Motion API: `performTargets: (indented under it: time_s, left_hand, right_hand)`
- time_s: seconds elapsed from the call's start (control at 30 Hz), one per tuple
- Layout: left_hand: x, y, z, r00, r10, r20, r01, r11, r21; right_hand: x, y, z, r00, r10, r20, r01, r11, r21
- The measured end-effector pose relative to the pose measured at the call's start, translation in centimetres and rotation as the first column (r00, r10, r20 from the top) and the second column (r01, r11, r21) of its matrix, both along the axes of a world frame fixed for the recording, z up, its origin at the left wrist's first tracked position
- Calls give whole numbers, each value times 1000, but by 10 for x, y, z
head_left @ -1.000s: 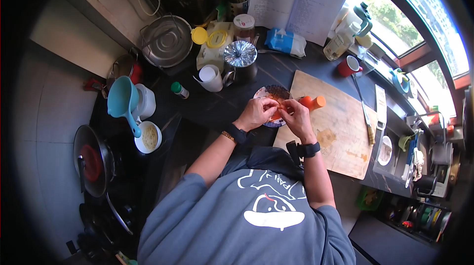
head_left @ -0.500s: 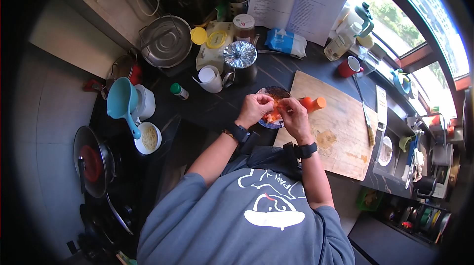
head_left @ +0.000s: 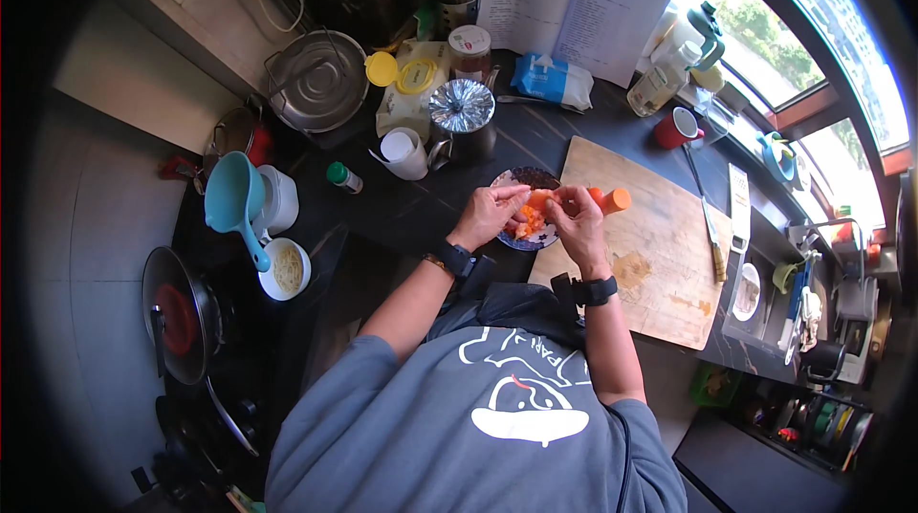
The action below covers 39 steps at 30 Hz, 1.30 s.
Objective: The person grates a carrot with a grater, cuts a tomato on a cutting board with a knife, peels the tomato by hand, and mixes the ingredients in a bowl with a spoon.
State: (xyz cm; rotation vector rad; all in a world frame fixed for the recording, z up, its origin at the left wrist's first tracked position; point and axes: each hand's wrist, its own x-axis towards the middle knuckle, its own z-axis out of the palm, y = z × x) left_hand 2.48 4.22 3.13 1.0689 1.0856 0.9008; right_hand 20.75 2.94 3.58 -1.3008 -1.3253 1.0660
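Observation:
Both of my hands are over a small patterned plate (head_left: 519,243) that holds orange pieces of food (head_left: 528,221). Between my fingertips is an orange piece of food (head_left: 540,198), its kind too small to make out. My left hand (head_left: 486,216) pinches it from the left, and my right hand (head_left: 579,223) has its fingers closed at the right side. Just beyond my right hand, a carrot (head_left: 617,200) lies on the wooden cutting board (head_left: 660,255), its near part hidden by the fingers.
A long knife (head_left: 709,217) lies along the board's right side. Behind the plate stand a foil-covered metal pot (head_left: 463,145), a white cup (head_left: 404,157) and an open book (head_left: 574,16). At left are a white bowl of pale shreds (head_left: 287,270), a blue ladle (head_left: 235,193) and a wok (head_left: 177,312).
My fingertips have parted slightly, and more of the orange piece shows between them. My right hand has shifted a little to the right. The surrounding things stay in place.

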Motion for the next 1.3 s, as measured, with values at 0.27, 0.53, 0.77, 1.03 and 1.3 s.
performTargets:
  time_s: [0.27, 0.53, 0.77, 1.03, 1.3]
  left_hand:
    - [1, 0, -13, 988, -52, -144, 79, 979, 187]
    - [3, -5, 4, 956, -71, -285, 123, 978, 170]
    - [9, -8, -7, 870, 143, -472, 94, 892, 443]
    - [2, -4, -27, 992, 129, 10, -126, 982, -139]
    - [5, -10, -16, 888, 152, -434, 71, 887, 457]
  right_hand:
    - [2, -4, 9, 962, 133, 239, -140, 990, 13]
    - [1, -6, 8, 958, 76, 278, -98, 993, 68]
    - [-8, -9, 12, 920, 40, 390, -131, 969, 210]
    - [-15, -14, 30, 966, 1, 258, -87, 944, 318]
    - [-2, -9, -2, 971, -85, 223, 41, 980, 194]
